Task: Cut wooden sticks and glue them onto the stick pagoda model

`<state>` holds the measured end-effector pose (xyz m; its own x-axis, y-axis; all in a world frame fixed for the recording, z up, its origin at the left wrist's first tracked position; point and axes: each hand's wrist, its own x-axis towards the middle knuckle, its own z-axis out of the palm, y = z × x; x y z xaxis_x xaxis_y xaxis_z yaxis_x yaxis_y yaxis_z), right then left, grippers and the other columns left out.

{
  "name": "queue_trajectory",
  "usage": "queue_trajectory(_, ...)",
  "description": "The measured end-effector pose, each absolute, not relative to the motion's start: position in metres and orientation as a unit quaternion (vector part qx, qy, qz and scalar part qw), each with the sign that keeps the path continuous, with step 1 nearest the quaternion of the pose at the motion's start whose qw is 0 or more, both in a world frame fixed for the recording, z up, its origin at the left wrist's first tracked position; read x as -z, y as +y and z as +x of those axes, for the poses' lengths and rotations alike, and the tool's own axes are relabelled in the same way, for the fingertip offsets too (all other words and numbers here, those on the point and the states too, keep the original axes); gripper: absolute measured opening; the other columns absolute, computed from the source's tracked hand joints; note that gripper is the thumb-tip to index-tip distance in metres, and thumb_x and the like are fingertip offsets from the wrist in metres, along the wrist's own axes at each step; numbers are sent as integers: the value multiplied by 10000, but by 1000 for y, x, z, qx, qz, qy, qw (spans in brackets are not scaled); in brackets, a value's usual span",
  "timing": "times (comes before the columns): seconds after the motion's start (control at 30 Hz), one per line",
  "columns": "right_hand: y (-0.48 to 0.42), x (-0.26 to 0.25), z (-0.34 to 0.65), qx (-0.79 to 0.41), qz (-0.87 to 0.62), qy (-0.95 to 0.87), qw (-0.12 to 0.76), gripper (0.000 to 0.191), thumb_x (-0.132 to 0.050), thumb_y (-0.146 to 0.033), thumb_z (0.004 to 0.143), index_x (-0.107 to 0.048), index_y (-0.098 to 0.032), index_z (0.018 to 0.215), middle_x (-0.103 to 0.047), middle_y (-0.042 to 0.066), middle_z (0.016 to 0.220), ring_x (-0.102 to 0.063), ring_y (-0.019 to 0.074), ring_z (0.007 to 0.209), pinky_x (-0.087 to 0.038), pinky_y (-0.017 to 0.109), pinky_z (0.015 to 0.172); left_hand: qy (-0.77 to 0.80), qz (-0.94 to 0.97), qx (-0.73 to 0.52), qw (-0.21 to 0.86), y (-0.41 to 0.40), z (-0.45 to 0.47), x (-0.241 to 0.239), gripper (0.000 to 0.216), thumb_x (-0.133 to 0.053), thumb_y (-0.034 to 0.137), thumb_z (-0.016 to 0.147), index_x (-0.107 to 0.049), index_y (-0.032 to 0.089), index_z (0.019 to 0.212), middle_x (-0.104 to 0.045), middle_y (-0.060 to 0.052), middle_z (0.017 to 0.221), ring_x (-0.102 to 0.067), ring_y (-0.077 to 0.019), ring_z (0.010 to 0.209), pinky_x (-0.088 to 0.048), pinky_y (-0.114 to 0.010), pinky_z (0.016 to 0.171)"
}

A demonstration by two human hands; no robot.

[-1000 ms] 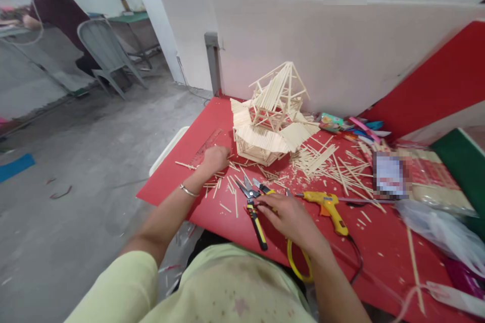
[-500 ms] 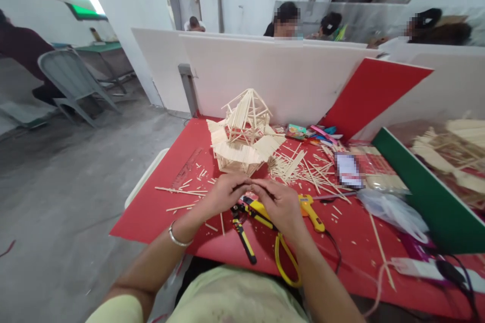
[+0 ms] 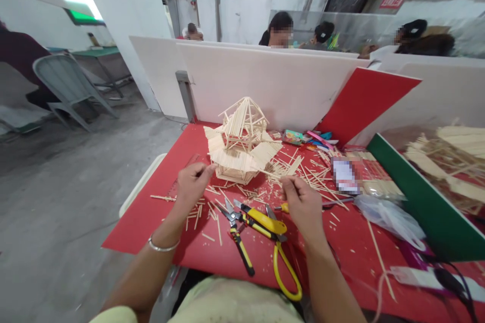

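A pavilion-like model of thin wooden sticks stands on the red tabletop, with slatted roof panels and an open frame on top. My right hand pinches a thin wooden stick, which points left toward the model's lower roof. My left hand is at the model's front left, thumb and fingers pinched together. Whatever it may hold is too small to make out. Between my forearms lie black-and-yellow pruning shears, a yellow utility knife and yellow-handled scissors.
Loose sticks are heaped right of the model, beside a phone-like item and a clear plastic bag. A green board stands at the right. White partition boards close off the back; several people sit beyond.
My hands were together in front of the model and have moved apart, left hand leftward, right hand rightward. The stick in my right hand now shows. The view has shifted slightly.
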<state>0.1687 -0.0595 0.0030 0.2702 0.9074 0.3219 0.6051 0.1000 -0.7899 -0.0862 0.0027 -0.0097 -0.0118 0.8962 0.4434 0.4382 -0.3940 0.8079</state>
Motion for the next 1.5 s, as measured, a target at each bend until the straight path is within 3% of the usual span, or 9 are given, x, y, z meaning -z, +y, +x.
queue_trajectory(0.17,-58,-15,128,-218,-582,-610,492,395,-435,-513,902,-641,-217,741,-567,-12,565,-502,124,511,-390,232,493,416,616,-545,387,-12,-45,12,268,-635,464,799,-712,207,798,-677,-63,879,-602,-161,721,-478,-266,586)
queue_trajectory(0.33,-55,12,123,-251,-524,-699,417,324,-452,-407,927,-667,-211,784,-636,6,679,-576,138,636,-433,250,607,365,484,-612,509,-10,-23,-11,336,-574,505,835,-644,179,787,-627,-22,670,-466,-79,469,-345,-206,411)
queue_trajectory(0.47,-52,21,142,-252,-522,-724,374,233,-525,-378,892,-694,-239,971,-700,41,942,-632,181,834,-473,285,727,357,455,-631,517,5,-35,-20,292,-559,466,861,-617,182,827,-589,5,629,-431,-64,447,-303,-187,401)
queue_trajectory(0.63,-50,-10,145,-278,-552,-659,428,276,-533,-418,887,-713,-209,889,-686,18,721,-608,150,635,-461,248,602,364,486,-602,519,7,-22,-14,251,-677,406,787,-678,156,771,-612,-17,691,-519,-92,612,-414,-200,562)
queue_trajectory(0.73,-45,-25,134,-287,-499,-675,462,251,-565,-390,874,-712,-214,975,-707,23,872,-618,151,738,-463,238,657,339,447,-578,593,6,-5,-14,265,-700,413,759,-700,148,764,-630,-28,723,-548,-105,639,-436,-216,587)
queue_trajectory(0.83,-35,-24,126,-341,-475,-665,465,253,-551,-375,885,-710,-201,977,-700,16,837,-606,145,724,-456,234,643,314,403,-565,648,9,7,-18,256,-723,394,739,-701,140,757,-619,-20,705,-542,-90,608,-423,-201,546)
queue_trajectory(1.23,14,-36,126,-335,-517,-631,472,363,-562,-498,847,-717,-181,761,-675,6,636,-542,119,546,-394,230,527,267,344,-581,688,36,8,-30,243,-702,342,746,-693,111,822,-607,-30,711,-539,-93,584,-409,-198,472)
queue_trajectory(1.37,9,-29,137,-246,-509,-710,419,298,-548,-443,869,-725,-219,783,-694,7,686,-594,143,614,-424,252,587,311,352,-596,652,35,3,-38,191,-751,296,689,-686,126,747,-610,-7,672,-532,-72,555,-418,-185,490)
queue_trajectory(1.5,8,-36,162,-194,-509,-729,415,221,-566,-392,872,-727,-245,902,-723,32,896,-633,175,792,-461,290,714,347,384,-609,601,31,-9,-38,188,-795,247,631,-673,141,726,-556,41,547,-467,-39,450,-358,-160,427)
